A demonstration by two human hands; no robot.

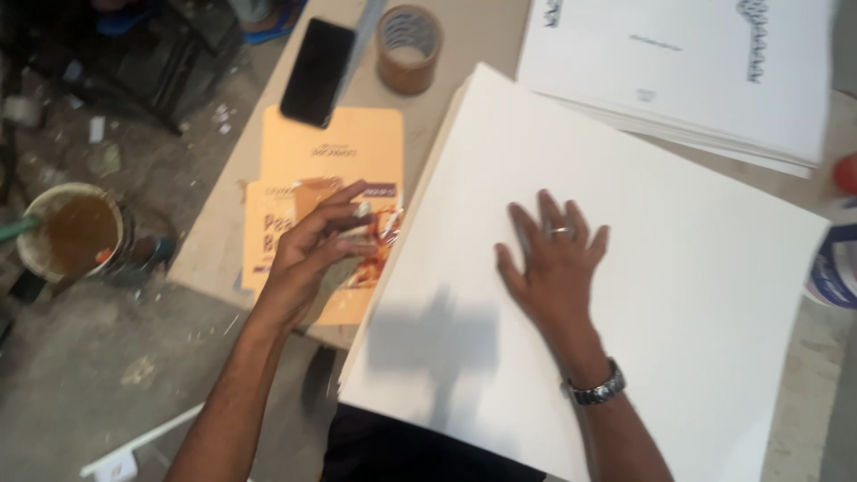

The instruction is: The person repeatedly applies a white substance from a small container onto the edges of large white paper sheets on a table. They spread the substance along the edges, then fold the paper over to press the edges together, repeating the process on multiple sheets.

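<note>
My right hand flat on the paper stack, my left over the orange carton

My right hand (pixel 553 268) lies open, palm down and fingers spread, pressing on the top sheet of the stack of white sheets (pixel 625 295), near its middle. The stack fills the worktop (pixel 473 45) in front of me, its near corner hanging over the edge towards my body. I judge the sheets thin, light and floppy, smooth enough to slide on one another and quick to crease, so I would lift one by a corner or edge. My left hand (pixel 312 254) is loosely curled, fingers bent over a flattened orange carton (pixel 344 156) just left of the stack; whether it pinches anything I cannot tell. A black phone (pixel 317 71) and a tape roll (pixel 409 49) lie beyond.
</note>
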